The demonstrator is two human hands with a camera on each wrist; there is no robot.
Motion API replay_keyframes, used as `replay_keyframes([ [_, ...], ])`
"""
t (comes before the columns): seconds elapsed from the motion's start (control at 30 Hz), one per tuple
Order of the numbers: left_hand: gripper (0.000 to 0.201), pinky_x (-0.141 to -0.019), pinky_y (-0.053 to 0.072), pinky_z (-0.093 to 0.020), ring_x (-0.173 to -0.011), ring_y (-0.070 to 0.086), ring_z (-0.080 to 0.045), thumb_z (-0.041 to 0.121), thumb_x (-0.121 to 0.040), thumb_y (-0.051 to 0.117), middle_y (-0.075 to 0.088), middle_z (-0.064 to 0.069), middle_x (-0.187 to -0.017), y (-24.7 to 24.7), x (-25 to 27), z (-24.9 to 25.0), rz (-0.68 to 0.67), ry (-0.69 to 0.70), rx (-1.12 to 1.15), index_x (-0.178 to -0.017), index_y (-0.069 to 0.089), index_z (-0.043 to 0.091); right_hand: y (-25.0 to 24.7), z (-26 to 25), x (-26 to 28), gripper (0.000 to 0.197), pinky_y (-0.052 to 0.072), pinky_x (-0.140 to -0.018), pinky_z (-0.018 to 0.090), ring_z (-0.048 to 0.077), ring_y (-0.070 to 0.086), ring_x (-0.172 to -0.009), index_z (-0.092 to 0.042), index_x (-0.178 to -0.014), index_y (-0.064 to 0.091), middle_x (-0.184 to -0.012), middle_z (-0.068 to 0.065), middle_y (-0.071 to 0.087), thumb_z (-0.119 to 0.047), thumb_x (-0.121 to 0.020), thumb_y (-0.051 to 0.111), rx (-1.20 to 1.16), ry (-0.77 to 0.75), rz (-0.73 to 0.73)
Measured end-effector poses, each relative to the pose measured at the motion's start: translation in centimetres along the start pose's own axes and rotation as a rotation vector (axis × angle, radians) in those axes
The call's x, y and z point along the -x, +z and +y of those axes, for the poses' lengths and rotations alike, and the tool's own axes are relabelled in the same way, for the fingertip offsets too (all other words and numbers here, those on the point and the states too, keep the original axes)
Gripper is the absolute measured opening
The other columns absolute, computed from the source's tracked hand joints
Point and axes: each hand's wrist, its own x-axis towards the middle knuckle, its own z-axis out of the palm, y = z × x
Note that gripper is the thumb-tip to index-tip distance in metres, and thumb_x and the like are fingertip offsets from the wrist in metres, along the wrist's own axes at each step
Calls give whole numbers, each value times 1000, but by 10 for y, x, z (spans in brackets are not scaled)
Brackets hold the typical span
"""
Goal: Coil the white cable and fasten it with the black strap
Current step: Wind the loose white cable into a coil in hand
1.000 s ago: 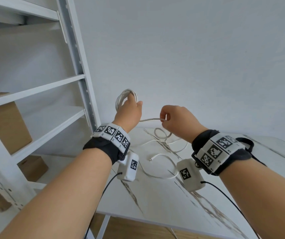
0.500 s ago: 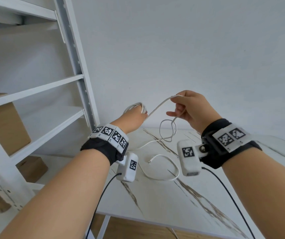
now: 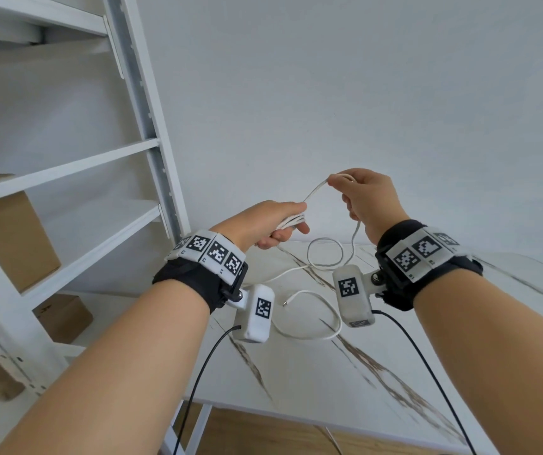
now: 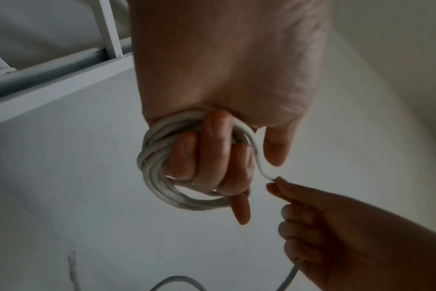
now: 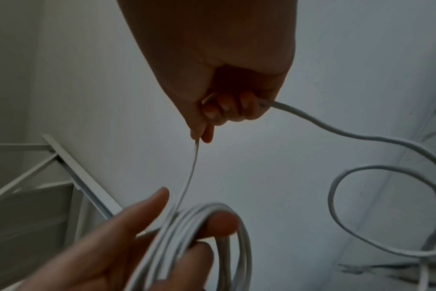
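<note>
White wall [image 3: 329, 93], white shelving [image 3: 145, 133], marble-veined table [image 3: 296, 372], wooden floor [image 3: 263, 435].

Your left hand [image 3: 263, 223] grips a small bundle of white cable [image 3: 291, 221] loops — your right hand [image 3: 370, 198], held higher, pinches the strand running up from it. The slack hangs down and curls across the marbled table [image 3: 312, 372] — its plug end [image 3: 285, 303] lies there.

Below me, across the lower middle and right of the frame, lies a white counter [image 3: 312, 382] with brown marble veins. At left stands my white metal shelving unit [image 3: 151, 133], with cardboard boxes [image 3: 17, 234] on its shelves. A plain white wall [image 3: 362, 93] fills the upper right.
</note>
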Motion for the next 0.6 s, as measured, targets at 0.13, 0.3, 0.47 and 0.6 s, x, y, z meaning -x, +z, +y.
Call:
replay_keyframes([
  [0.13, 42, -37, 17, -19, -33, 19, -9, 35, -101, 37, 28, 1, -51, 3, 8, 4, -71, 75, 131, -102, 65, 3, 2, 9, -5, 24, 30, -53, 27, 14, 36, -52, -6, -75, 64, -56, -3, 42, -28, -85, 68, 124, -34, 18],
  [0.3, 44, -38, 16, -20, -34, 17, -7, 34, -103, 31, 25, 4, -50, -2, 15, 11, -125, 202, 447, -96, 63, 5, 2, 20, -7, 37, 36, -56, 27, 15, 43, -50, 1, -88, 65, -59, 3, 53, -36, -90, 60, 303, -7, 18],
  [0.47, 43, -38, 16, -21, -32, 20, -6, 34, -103, 31, 26, 5, -49, -9, 18, 22, -140, 257, 713, -96, 62, 5, 1, 25, 0, 37, 38, -50, 25, 18, 49, -51, -9, -100, 65, -64, 5, 58, -39, -98, 43, 354, 24, -116],
  [0.6, 43, -37, 18, -20, -30, 23, -5, 34, -104, 29, 29, 6, -46, -11, 20, 31, -132, 303, 897, -99, 59, 5, 8, 26, 4, 38, 44, -60, 33, 19, 52, -56, -9, -103, 58, -70, 8, 60, -39, -100, 34, 554, -37, -214],
])
